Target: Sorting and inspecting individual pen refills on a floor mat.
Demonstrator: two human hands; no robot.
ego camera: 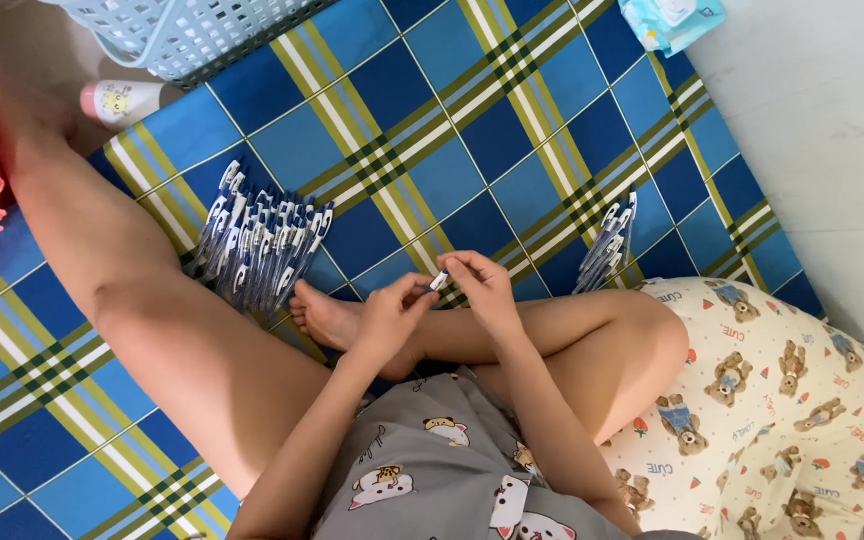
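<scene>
I sit on a blue checked mat (422, 130) with my legs crossed. Both hands meet over my foot around one small pen (436, 282) with a blue barrel and a white cap. My left hand (389, 318) grips the barrel end, while my right hand (482, 285) pinches the white cap end from above. To the left, a large pile of the same blue and white pens (257, 245) lies on the mat beside my leg. A smaller bundle of pens (607, 245) lies on the right, just past my knee.
A pale blue plastic basket (177, 30) stands at the top left. A small white bottle with a pink cap (117, 100) lies beside it. A light blue packet (667, 20) lies at the top right edge of the mat, next to the white floor (822, 130).
</scene>
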